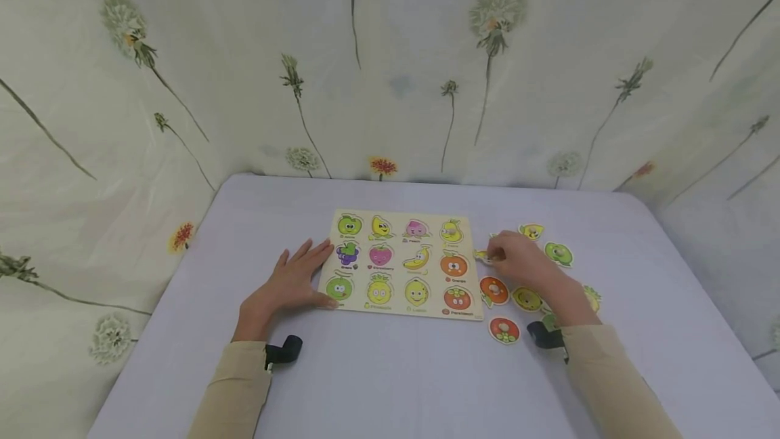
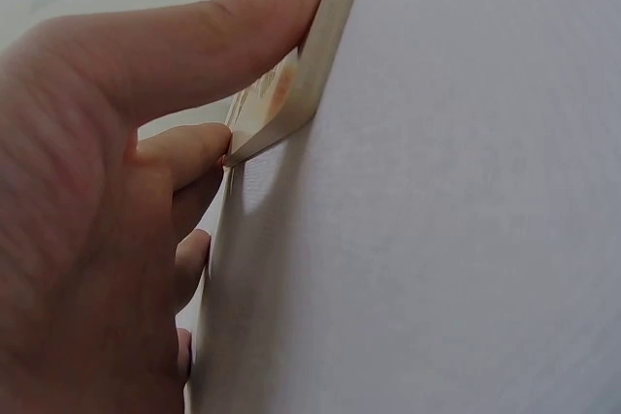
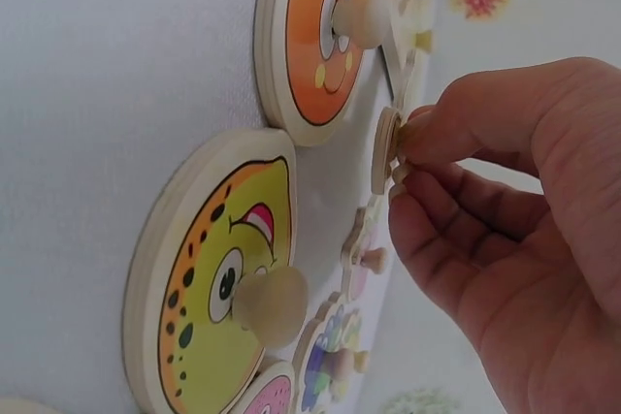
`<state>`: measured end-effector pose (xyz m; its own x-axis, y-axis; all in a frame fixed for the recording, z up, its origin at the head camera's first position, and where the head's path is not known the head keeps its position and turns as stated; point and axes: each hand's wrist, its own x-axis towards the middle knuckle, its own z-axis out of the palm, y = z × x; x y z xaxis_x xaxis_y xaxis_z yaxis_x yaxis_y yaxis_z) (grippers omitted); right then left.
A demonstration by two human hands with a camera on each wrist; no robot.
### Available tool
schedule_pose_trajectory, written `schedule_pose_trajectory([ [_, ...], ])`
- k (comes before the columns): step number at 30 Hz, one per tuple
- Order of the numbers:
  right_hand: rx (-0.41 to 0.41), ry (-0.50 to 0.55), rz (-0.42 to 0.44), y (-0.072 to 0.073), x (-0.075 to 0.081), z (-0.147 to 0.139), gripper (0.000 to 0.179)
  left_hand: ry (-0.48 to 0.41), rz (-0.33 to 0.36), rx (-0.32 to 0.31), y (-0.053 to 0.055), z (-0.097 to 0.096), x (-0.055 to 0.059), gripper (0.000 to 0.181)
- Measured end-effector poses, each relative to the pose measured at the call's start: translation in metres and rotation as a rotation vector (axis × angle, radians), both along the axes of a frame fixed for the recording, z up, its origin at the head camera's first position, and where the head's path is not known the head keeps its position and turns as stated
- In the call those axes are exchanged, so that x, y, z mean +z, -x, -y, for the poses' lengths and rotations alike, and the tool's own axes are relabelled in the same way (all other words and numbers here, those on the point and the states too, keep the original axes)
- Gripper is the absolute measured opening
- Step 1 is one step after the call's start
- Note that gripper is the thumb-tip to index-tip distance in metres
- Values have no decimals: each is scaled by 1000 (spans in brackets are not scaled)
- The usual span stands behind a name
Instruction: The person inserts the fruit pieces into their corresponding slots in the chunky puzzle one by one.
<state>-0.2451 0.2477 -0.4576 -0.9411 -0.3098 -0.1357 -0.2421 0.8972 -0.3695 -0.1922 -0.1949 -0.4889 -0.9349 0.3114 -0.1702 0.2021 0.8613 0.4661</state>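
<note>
Right grip (image 1: 523, 261) pinches a piece (image 3: 382, 160) beside the board (image 1: 399, 279), three o'clock: lift level; left grip (image 1: 294, 284), spread, should steady nine o'clock.

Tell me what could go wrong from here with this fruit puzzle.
The right grip pinches a puzzle piece with fingertips only, so it might slip or twist. The orange piece lies close beside the board and could be nudged. The left grip rests at the board's left edge; if lifted, the board might shift.
</note>
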Motion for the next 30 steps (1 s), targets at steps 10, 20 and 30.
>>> schedule_pose_trajectory([
  [10, 42, 15, 1, -1, 2, 9, 12, -13, 3, 1, -1, 0, 1, 112],
  [20, 59, 33, 23, 0, -1, 16, 13, -10, -2, 1, 1, 1, -3, 113],
  [30, 102, 36, 36, 0, 1, 26, 11, -10, -4, 0, 0, 1, -2, 113],
])
